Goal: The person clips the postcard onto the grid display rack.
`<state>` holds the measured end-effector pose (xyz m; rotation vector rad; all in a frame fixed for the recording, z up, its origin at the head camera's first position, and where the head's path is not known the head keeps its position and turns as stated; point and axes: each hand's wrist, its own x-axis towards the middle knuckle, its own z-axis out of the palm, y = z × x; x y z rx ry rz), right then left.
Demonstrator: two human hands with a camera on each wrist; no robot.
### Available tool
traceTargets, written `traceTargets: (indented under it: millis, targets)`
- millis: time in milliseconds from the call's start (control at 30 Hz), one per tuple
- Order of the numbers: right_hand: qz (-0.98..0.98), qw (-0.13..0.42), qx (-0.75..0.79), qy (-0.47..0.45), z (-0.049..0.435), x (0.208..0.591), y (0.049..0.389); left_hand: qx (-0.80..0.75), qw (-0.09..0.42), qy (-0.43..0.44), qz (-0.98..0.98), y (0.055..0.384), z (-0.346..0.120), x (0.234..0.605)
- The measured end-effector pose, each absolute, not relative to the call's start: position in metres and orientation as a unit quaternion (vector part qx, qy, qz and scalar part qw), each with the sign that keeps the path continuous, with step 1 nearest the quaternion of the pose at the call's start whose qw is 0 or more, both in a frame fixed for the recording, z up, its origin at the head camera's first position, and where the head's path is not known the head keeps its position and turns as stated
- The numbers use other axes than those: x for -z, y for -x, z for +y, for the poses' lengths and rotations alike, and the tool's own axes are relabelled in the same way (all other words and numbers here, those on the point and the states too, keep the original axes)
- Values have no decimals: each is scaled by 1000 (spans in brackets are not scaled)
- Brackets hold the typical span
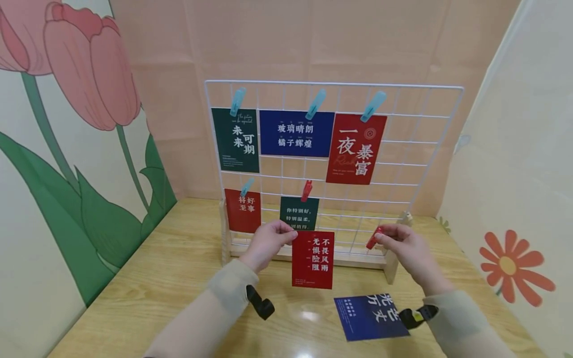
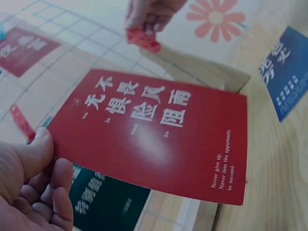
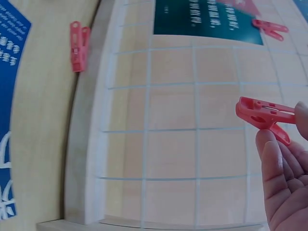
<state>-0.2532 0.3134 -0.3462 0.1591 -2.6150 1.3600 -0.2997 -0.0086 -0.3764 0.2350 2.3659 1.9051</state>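
Observation:
My left hand [image 1: 267,242] pinches a red card [image 1: 312,263] with white characters by its upper left corner, in front of the white wire grid [image 1: 398,174]. In the left wrist view, thumb and fingers hold that card's edge. My right hand [image 1: 409,251] grips a red clothespin [image 3: 262,113] by its handles near the grid's lower right. Partly covered by the held card, a green card [image 1: 299,209] hangs from another red clothespin [image 1: 306,190]. Blue clothespins hold a green card [image 1: 236,159], a blue card [image 1: 295,149], a red card [image 1: 353,174] and a smaller red card [image 1: 243,221].
A blue card [image 1: 364,323] lies on the wooden table [image 1: 156,278], partly under the right wrist's camera strap. One loose red clothespin [image 3: 79,47] lies beside the grid's wooden base [image 3: 86,159]. Flower-patterned walls [image 1: 506,149] flank the table.

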Motion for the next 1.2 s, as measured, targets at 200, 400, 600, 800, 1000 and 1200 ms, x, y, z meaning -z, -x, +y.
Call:
traceTargets:
  millis: [200,400,600,800,1000,1200]
  targets:
    - [-875,123,-462,-71,316,333,252,-605,24,-87,791,304,12,366]
    - [-868,153,-465,-83,317,324,253,-610,4,-87,787,308,30,358]
    - [-868,169,-460,-80,312,315,256,-619,-15,-92,780,312,46,352]
    - [-862,169,-473,-72,303,307,261,-611,-37,-82,786,315,61,344]
    - [-823,199,-526,-81,291,303,272,-606,-54,-73,790,321,71,337]
    - [-785,229,-570,-79,280,303,284,-596,-77,-67,796,324,77,332]
